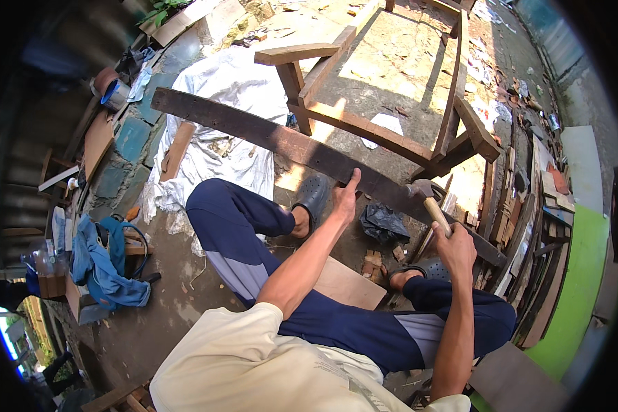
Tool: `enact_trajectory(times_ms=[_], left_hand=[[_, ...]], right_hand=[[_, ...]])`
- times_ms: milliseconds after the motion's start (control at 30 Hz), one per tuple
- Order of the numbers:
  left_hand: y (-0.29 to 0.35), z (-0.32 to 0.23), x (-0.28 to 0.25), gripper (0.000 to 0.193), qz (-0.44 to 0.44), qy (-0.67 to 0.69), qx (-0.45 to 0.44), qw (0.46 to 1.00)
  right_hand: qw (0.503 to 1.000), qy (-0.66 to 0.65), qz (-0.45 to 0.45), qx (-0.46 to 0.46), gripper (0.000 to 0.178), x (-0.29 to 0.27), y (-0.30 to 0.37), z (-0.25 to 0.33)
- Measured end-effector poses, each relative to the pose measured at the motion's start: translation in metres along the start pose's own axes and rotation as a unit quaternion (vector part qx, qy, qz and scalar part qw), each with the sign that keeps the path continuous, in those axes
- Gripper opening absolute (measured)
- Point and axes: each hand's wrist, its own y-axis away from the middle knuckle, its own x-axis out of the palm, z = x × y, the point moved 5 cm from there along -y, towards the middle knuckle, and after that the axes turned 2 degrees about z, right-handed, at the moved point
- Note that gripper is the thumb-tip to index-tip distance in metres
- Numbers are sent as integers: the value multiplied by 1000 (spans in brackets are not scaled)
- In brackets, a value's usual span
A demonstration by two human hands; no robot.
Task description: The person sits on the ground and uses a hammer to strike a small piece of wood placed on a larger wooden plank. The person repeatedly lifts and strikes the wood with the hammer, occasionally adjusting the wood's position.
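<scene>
A long dark wooden plank (292, 145) stretches slantwise across in front of me, from the upper left down to the lower right. My left hand (345, 199) is closed on its near edge around the middle, thumb on the upper face, the other fingers mostly hidden. My right hand (454, 248) is closed round the light wooden handle of a hammer (435, 211). The metal hammer head is over the right part of the plank; whether it touches the wood I cannot tell. Just beyond the plank stands a brown wooden frame (374, 134) with angled legs.
A white cloth (237, 89) lies under the plank's left part, with a short board (177, 152) on it. A crumpled black plastic bag (384, 223) sits between my feet. Scrap wood (522, 199) is piled at right beside a green panel (575, 281). A blue bag (110, 261) rests at left.
</scene>
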Motion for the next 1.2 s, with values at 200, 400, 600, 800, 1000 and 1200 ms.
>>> enact_trajectory(times_ms=[200,400,600,800,1000,1200], left_hand=[[-9,-42,43,63,-22,43,62,997],[-29,-132,140,57,-84,84,157,980],[-64,-235,234,66,7,119,190,975],[-88,-346,360,81,159,-44,219,962],[14,-296,454,115,320,-264,125,901],[73,-241,516,102,323,-234,157,903]], right_hand=[[996,-83,15,-37,69,-2,-57,-5],[976,-145,63,-148,66,-45,-123,37],[910,-308,120,-251,67,-74,-155,88],[872,-400,-79,-271,57,-186,-129,121],[811,-451,-326,-178,54,-294,-105,78],[700,-543,-444,-133,44,-333,-90,17]])
